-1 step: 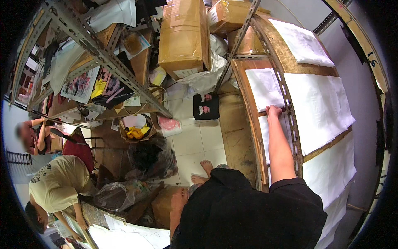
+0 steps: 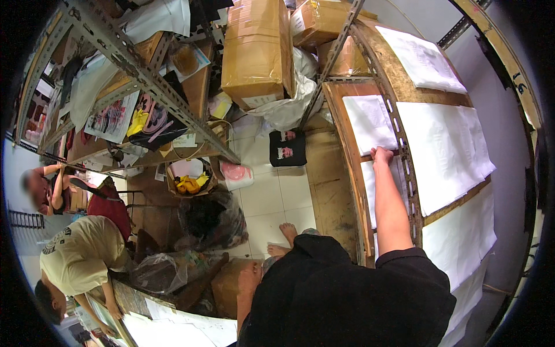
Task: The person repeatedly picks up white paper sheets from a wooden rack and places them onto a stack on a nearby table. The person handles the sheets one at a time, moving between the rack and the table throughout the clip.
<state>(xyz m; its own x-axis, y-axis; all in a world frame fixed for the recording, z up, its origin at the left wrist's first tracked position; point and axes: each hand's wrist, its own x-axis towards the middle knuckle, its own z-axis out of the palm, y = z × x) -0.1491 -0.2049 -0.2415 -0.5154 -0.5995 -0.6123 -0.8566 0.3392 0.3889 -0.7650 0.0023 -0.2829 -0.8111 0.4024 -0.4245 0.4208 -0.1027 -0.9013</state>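
Observation:
My right arm reaches out to the shelf on the right. There my right hand (image 2: 381, 155) is closed at the near edge of a stack of white paper sheets (image 2: 367, 123), fingers curled on its corner; how many sheets are in the grip is hidden. More white sheets (image 2: 368, 191) lie on the same board, partly under my forearm. My left hand (image 2: 250, 279) hangs low by my body, beside a brown cardboard box (image 2: 225, 288). Its fingers are too indistinct to read.
Larger white sheets (image 2: 439, 150) cover the upper shelf on the right. Taped cardboard boxes (image 2: 257, 49) stand at the back. On the tiled floor lies a folded black printed cloth (image 2: 288, 151). A metal-framed rack (image 2: 156, 84) fills the left. A co-worker (image 2: 84, 254) bends over a table at lower left.

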